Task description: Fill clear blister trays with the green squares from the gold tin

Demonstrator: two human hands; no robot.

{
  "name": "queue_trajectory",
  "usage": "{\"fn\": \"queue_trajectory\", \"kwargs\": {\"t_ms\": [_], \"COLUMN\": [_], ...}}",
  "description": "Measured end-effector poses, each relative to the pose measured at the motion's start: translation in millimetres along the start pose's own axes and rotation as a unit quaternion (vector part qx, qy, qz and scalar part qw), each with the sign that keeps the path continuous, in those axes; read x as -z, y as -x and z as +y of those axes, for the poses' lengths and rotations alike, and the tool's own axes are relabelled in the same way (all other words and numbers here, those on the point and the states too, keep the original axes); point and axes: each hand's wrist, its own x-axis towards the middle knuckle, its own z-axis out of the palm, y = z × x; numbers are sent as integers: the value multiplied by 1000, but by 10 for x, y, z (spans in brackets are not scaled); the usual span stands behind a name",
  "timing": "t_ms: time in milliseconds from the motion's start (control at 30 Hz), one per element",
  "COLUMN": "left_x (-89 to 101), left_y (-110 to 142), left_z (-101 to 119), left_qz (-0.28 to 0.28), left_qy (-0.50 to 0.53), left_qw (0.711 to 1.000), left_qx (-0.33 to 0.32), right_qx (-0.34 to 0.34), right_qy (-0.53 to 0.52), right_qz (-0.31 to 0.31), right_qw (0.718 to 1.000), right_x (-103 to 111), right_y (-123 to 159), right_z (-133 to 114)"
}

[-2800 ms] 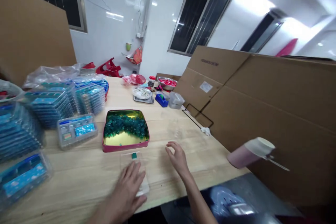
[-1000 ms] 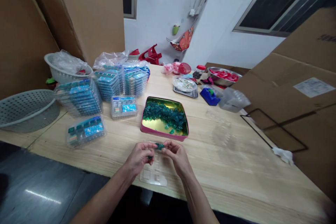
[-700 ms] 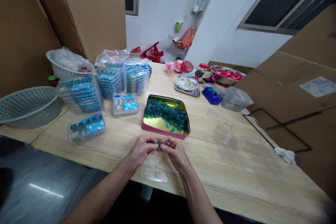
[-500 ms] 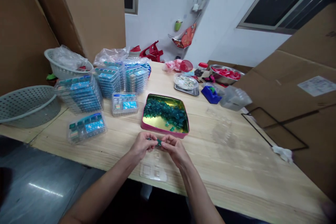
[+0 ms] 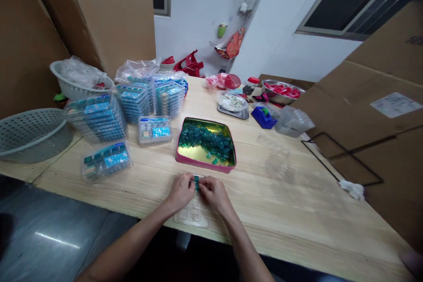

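Observation:
Between the fingertips of both hands is a small translucent green plastic piece [image 5: 196, 183]. My left hand [image 5: 182, 189] pinches at its left side, and my right hand [image 5: 214, 191] has its fingers closed at the right side. Beneath them, near the table's front edge, lies a clear plastic blister tray [image 5: 191, 217] with moulded compartments, partly covered by my hands. Just beyond stands a pink-rimmed tin [image 5: 205, 165], gold inside, with a heap of green translucent pieces [image 5: 206, 139] in it.
Filled clear packs [image 5: 107, 161] and stacks of them [image 5: 95, 116] stand on the left beside grey baskets [image 5: 36, 134]. Further right are a blue tape dispenser [image 5: 263, 117], clear empty trays [image 5: 280, 165] and a steel bowl of red pieces [image 5: 282, 92]. Cardboard [image 5: 373, 97] borders the right side.
Both hands have lowered slightly towards the clear tray with the green piece, which now shows upright between the fingertips. The view has shifted a little.

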Motion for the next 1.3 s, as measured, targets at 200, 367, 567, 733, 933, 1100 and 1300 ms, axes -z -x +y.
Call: {"fn": "queue_trajectory", "kwargs": {"t_ms": [200,367,567,733,933,1100,1300], "left_x": [150,152,138,205,181,166,222], "left_y": [39,91,157,232,298,284,215], "left_z": [67,96,145,238,281,272,181], "left_qz": [-62,-81,-70,-90,-63,-56,-141], "left_qy": [221,315,308,418,365,333,193], "left_qw": [968,938,944,901,929,941,971], "left_qx": [100,115,101,76,24,-6,13], "right_qx": [78,158,151,40,-64,-70,-104], "right_qy": [6,39,78,-96,-313,-357,-320], "right_qz": [31,-18,-50,-36,-19,-25,-67], "right_qw": [996,986,984,994,947,931,939], "right_x": [21,-63,-77,-23,-38,-26,78], "right_y": [96,167,165,171,207,227,225], "right_z": [-272,-512,-503,-424,-372,-417,-343]}}
